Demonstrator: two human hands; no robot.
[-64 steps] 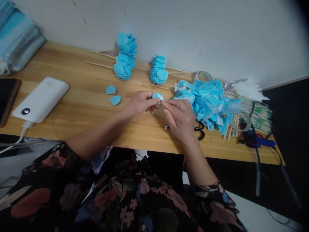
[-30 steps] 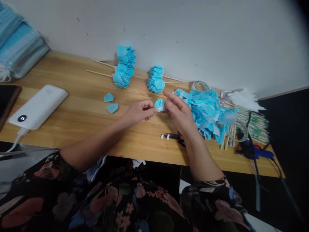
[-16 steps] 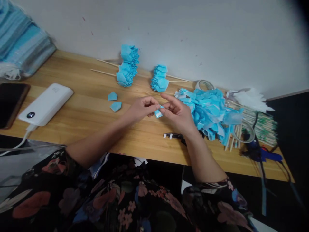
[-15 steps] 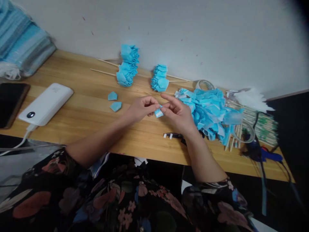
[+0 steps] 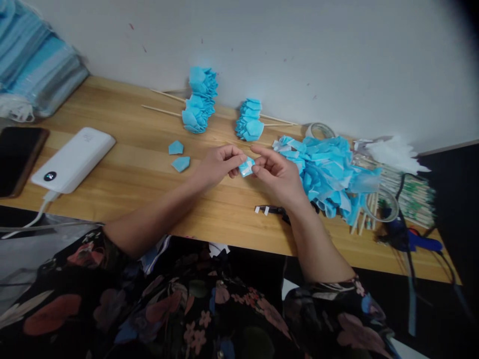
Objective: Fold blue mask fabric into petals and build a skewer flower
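My left hand (image 5: pixel 217 164) and my right hand (image 5: pixel 279 174) meet over the middle of the wooden table (image 5: pixel 123 169). Both pinch one small light-blue folded piece (image 5: pixel 246 167) between thumb and fingers, just above the tabletop. A large heap of blue and white cut pieces (image 5: pixel 325 167) lies right beside my right hand. Two finished blue petals (image 5: pixel 178 155) rest on the table left of my left hand. Black scissors (image 5: pixel 277 211) with white-taped tips lie below my right wrist.
Two blue flower clusters on wooden sticks (image 5: pixel 200 99) (image 5: pixel 249 119) lie along the wall. A white power bank (image 5: pixel 73 159) with cable and a dark phone (image 5: pixel 17 159) sit at the left, stacked blue masks (image 5: pixel 33 60) behind. Tape rolls, skewers (image 5: pixel 406 192) and a blue tool (image 5: pixel 409 239) crowd the right end.
The small blue piece has been turned and lowered between my fingertips. My right index finger, stretched out a second ago, has curled in onto the piece. The view shifted slightly.
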